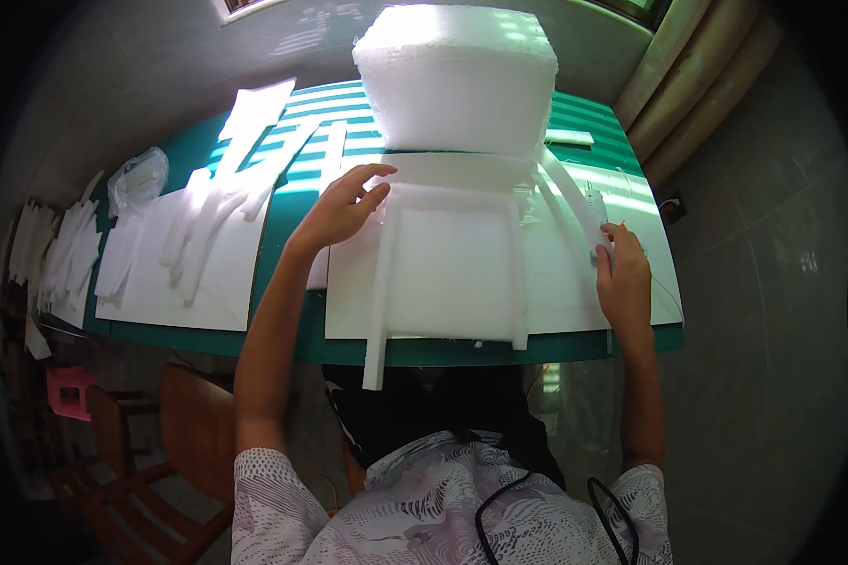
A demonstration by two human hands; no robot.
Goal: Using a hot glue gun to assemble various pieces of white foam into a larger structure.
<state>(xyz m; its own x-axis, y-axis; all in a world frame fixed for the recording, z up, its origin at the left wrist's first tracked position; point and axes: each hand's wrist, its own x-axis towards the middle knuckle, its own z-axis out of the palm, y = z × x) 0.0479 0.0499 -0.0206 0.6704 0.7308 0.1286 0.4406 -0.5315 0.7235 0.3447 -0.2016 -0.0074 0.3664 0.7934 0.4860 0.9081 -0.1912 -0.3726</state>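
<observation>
A white foam frame [450,193] of three strips lies on a white foam sheet [452,273] on the green table [292,202]. Its left strip [382,301] hangs over the table's near edge. My left hand [344,207] rests on the frame's upper left corner, fingers spread and pressing down. My right hand [622,273] sits at the sheet's right edge, fingers curled around a small thin tool [605,247] I cannot make out. A curved foam strip [570,202] runs just above that hand. A thick white foam block [457,80] stands right behind the frame.
Several cut foam strips [221,202] lie on another white sheet [184,273] to the left, with more strips [61,254] at the table's left end. A crumpled clear plastic bag [137,179] sits there too. A wooden chair [151,452] and pink stool [69,391] stand below left.
</observation>
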